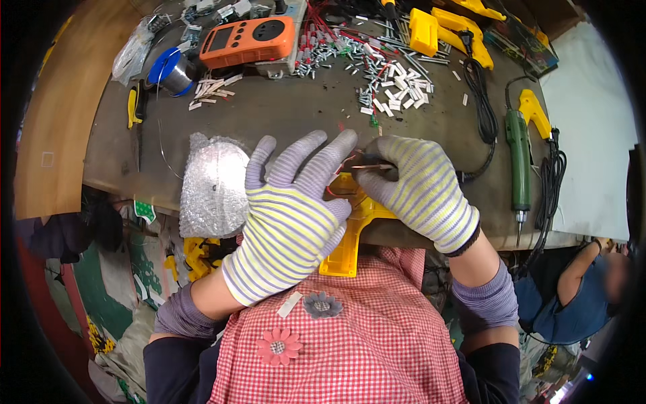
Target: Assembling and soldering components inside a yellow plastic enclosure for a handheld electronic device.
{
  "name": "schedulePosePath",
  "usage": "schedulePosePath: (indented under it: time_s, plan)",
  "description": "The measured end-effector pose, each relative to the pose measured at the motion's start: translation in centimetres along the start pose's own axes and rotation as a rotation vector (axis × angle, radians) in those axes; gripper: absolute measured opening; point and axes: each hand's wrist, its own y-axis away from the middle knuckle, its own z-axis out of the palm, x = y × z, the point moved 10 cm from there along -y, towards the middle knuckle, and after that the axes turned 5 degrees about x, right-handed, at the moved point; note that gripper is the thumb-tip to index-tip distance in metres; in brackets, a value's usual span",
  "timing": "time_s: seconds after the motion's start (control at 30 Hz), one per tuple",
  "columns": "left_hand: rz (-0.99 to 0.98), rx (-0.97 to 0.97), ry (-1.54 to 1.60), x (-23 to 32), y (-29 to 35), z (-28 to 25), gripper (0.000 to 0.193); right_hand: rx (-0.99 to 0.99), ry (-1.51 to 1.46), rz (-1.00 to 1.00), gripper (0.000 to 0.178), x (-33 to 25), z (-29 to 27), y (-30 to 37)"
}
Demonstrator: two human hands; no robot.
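A yellow plastic housing [341,254] lies at the table's front edge, its lower end overhanging towards my apron. Over its left side my left hand [289,195], in a striped knit glove, is spread with fingers stretched out and thumb apart. My right hand [414,185], gloved alike, pinches a thin metal rod-like piece [375,166] pointing left above the housing. Its exact kind is too small to tell. Thin red wires [334,183] show between the two hands, beside my left fingers. The upper part of the housing is partly hidden by both hands.
Bubble-wrapped stuff [214,188] lies left of my hands. Farther off are an orange multimeter [247,42], a solder spool [173,72], white sleeves [406,87] and screws. A green electric screwdriver [518,161] and black cables [479,101] lie right. Another person [572,296] is at lower right.
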Motion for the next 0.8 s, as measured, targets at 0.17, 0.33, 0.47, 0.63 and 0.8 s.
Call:
schedulePosePath:
  time_s: [0.17,0.33,0.47,0.63,0.8]
  plan:
    - [-0.068,0.217,0.314,-1.8,0.9,-2.3,0.014,0.210,-0.114,-0.184,0.017,-2.5,-2.5,1.7]
    - [-0.291,0.194,0.651,-3.7,1.1,-1.5,0.019,0.305,-0.043,-0.347,0.016,-5.4,-1.7,5.3]
    - [-0.262,0.135,0.651,-3.9,0.6,-1.5,0.022,0.335,-0.037,-0.378,0.023,-5.7,-0.3,6.1]
    - [-0.275,0.110,0.662,-4.0,0.6,-1.3,0.021,0.275,0.000,-0.365,0.024,-5.6,0.5,5.8]
    - [-0.323,0.119,0.777,-4.2,0.7,-1.0,0.021,0.285,0.070,-0.413,0.026,-6.1,0.6,6.0]
